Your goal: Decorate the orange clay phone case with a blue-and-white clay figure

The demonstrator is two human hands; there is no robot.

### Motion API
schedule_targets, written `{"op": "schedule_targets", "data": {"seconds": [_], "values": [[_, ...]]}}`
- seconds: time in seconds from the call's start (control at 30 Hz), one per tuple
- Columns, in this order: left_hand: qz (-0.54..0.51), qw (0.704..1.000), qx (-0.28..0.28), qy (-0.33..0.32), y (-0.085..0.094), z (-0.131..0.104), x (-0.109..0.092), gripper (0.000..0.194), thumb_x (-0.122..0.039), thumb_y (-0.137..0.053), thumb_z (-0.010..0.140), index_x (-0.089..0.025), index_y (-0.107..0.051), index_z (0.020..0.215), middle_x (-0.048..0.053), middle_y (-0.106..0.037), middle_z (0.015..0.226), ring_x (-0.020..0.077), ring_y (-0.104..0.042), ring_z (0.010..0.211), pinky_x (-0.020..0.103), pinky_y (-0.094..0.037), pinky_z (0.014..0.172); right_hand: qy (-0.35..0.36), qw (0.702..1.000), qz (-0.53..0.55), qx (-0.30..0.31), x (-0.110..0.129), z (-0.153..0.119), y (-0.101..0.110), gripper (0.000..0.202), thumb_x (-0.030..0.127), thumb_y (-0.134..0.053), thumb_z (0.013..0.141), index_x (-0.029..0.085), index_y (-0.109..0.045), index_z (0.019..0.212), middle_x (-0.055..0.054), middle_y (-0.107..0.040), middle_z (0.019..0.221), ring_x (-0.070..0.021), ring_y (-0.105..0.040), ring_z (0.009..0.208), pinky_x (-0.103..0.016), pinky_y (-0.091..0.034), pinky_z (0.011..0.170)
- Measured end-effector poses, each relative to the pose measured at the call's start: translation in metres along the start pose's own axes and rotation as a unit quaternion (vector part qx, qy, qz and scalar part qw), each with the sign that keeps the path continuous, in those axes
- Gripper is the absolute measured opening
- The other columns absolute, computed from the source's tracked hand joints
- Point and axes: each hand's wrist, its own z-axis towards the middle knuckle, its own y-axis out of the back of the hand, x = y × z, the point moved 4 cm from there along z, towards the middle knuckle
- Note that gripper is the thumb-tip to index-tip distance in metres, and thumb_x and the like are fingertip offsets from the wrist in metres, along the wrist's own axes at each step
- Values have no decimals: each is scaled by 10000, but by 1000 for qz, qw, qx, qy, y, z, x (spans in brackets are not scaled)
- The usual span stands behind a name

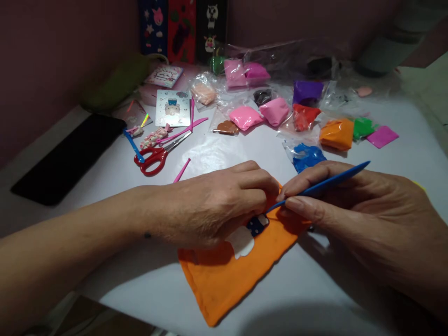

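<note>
An orange clay-covered slab [224, 280] lies slanted on the white table, shaped like a phone case. On it sit a white scalloped clay piece [241, 242] and a small dark blue clay piece [255, 227] with white dots. My left hand [224, 200] rests over the slab's upper left, fingers curled; its fingertips and whatever they grip are hidden. Between thumb and fingers, my right hand [350, 210] pinches a blue clay modelling tool [332, 179]. The tool's thin tip touches or nearly touches the dotted piece's upper right edge.
Red-handled scissors [154, 161], pink tools [182, 170] and a black phone [70, 158] lie at left. Bagged coloured clay, including an orange pack [336, 134] and a blue pack [308, 157], spreads behind my hands. Decorated cases [182, 30] stand against the wall.
</note>
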Motion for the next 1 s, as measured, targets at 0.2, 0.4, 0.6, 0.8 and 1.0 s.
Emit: {"op": "schedule_targets", "data": {"seconds": [0.2, 0.4, 0.6, 0.8, 1.0], "values": [[-4, 1000, 2, 3, 0, 0, 0, 272, 38, -534, 741, -90, -589, 973, 130, -557, 1147, 208, -460, 1072, 302, -438, 974, 2, 1000, -20, -8, -1, 0, 1, 110, 177, -720, 732, 284, -712, 706, 108, -742, 679, -55, -669, 618, -58, -474, 541], [-4, 1000, -12, -23, 1, 0, 0, 268, 7, -473, 761, -107, -571, 983, 148, -569, 1122, 226, -476, 1048, 342, -457, 944, 11, 999, -31, -5, 1, 3, 1, 112, 186, -719, 738, 297, -712, 722, 124, -741, 699, -55, -672, 638, -55, -486, 570], [-15, 999, -14, -32, 1, 0, -1, 274, 1, -437, 779, -113, -572, 988, 164, -576, 1125, 232, -485, 1035, 357, -465, 928, -2, 1000, -31, -1, 0, 2, 2, 77, 229, -726, 740, 303, -714, 722, 106, -736, 695, -94, -668, 636, -132, -532, 619], [-3, 1000, -9, -18, 1, 1, -1, 316, 38, -429, 772, -137, -572, 993, 147, -588, 1125, 232, -500, 1034, 357, -479, 922, -14, 1000, -25, 1, 0, 1, 1, 85, 219, -725, 755, 300, -705, 740, 102, -737, 714, -99, -671, 657, -147, -535, 626], [6, 1000, -12, -25, 0, 0, -2, 309, 38, -412, 786, -140, -568, 986, 145, -583, 1124, 238, -497, 1056, 359, -463, 944, -10, 999, -30, -14, -2, -2, 2, 55, 232, -727, 761, 287, -720, 754, 94, -734, 706, -76, -659, 642, -103, -500, 575]]}}
